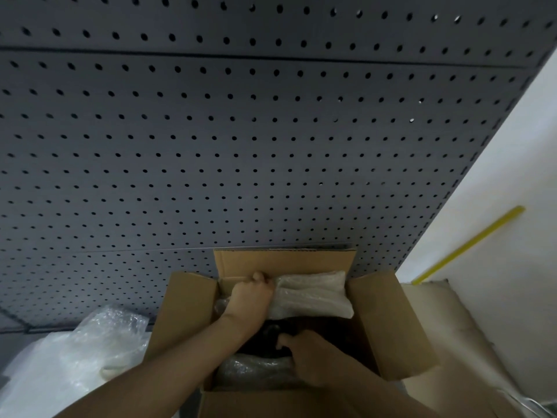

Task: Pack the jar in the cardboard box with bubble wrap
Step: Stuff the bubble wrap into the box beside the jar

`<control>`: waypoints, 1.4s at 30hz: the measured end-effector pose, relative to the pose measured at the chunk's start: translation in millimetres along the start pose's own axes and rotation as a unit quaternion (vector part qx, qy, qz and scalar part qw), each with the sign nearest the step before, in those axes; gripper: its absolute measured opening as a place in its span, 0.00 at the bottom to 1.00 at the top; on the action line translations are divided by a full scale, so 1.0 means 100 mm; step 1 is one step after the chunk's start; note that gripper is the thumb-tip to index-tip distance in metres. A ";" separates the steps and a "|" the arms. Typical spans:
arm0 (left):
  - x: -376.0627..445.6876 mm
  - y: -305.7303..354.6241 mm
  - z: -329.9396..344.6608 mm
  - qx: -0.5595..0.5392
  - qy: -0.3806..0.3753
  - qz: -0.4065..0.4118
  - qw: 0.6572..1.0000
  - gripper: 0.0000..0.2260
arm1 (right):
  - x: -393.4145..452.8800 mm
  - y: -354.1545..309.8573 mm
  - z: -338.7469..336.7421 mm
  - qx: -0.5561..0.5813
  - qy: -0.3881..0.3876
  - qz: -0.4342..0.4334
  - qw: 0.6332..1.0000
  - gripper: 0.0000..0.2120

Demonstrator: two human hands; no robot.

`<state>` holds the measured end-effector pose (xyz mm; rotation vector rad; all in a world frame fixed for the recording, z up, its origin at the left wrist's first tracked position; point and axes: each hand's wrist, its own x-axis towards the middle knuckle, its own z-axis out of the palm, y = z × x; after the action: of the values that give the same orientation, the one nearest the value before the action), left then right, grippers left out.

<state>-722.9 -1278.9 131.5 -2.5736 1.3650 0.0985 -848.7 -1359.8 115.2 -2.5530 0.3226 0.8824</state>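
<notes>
An open cardboard box (pixel 388 321) stands low in the head view with its flaps spread. A roll of bubble wrap (pixel 313 294) lies across the far side inside it, and my left hand (pixel 251 297) grips its left end. My right hand (pixel 310 354) reaches into the dark middle of the box, fingers on a dark object (pixel 271 333) that I cannot make out clearly. More bubble wrap (pixel 256 368) lies at the near side of the box, under my right hand. The jar itself cannot be told apart.
A loose heap of bubble wrap (pixel 78 357) lies left of the box. A dark pegboard wall (pixel 241 146) rises right behind it. To the right are a pale flat piece of cardboard (pixel 446 327), a white wall and a yellow strip (pixel 470 245).
</notes>
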 end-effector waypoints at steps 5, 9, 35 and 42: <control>0.07 0.06 0.07 0.033 -0.012 0.008 0.999 0.16 | 0.04 0.03 0.08 -0.016 0.031 -0.005 0.999 0.16; 0.14 0.10 0.13 0.052 -0.037 0.014 0.998 0.15 | 0.03 0.03 0.08 -0.028 0.034 -0.008 0.999 0.12; -0.59 0.05 0.38 -0.151 -0.165 0.144 0.964 0.21 | 0.26 0.14 -0.64 -0.212 0.256 -0.030 0.943 0.34; -0.58 -0.02 0.23 -0.178 -0.254 0.153 0.938 0.22 | 0.40 0.07 -0.63 -0.267 0.238 -0.024 0.934 0.29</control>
<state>-752.9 -1225.5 118.9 -2.3072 1.6185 1.0706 -786.6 -1397.4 132.4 -3.2593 0.1692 0.3424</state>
